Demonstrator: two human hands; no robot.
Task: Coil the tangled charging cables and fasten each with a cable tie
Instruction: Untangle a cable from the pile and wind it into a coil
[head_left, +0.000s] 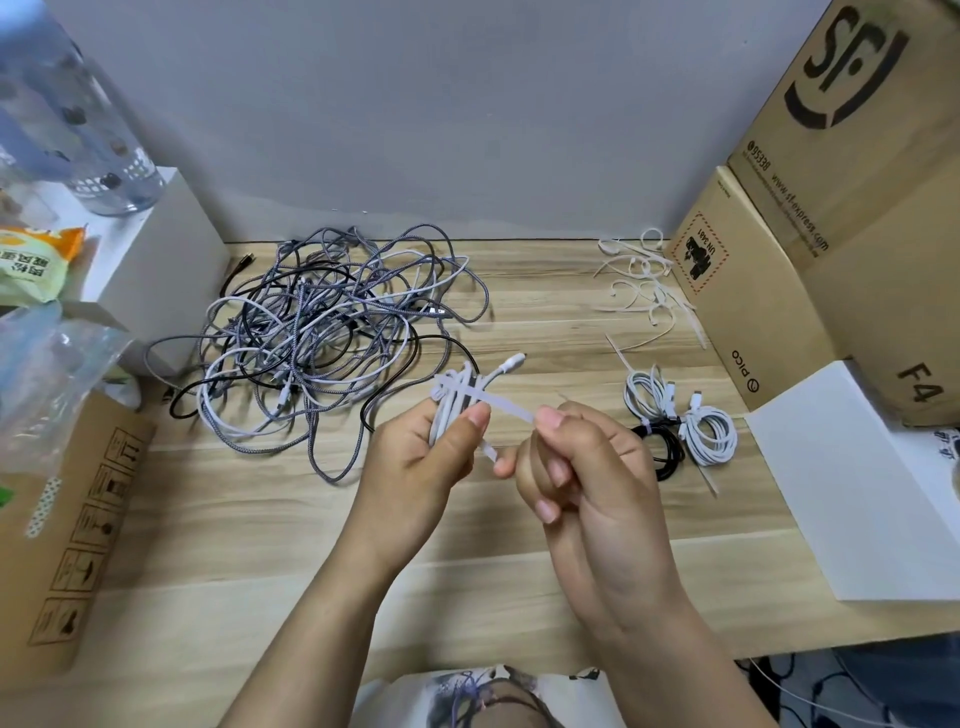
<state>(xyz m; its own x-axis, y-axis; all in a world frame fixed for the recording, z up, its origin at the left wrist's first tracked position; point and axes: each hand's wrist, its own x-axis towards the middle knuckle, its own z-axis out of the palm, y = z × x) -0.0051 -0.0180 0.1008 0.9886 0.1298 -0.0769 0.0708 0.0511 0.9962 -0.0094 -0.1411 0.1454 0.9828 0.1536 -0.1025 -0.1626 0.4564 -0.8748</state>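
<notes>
Hands meet above the desk (519, 597): the left hand (415, 462) grips a coiled white cable (457, 395), the right hand (582, 457) pinches the cable tie (506, 410) wrapped round it. Beyond, three tied coils (685, 421) lie to the right. Farther back sit the tangled cables (322, 322) and spare ties (644, 280).

Desk (519, 571): pale wood grain. Tangled cables (322, 332): grey-and-purple braid, white, black. Held bundle (457, 395): white, white tie (506, 410). Loose ties (644, 283): cream. Finished coils (680, 421): white, one black. Boxes (831, 208): brown card, black print.
</notes>
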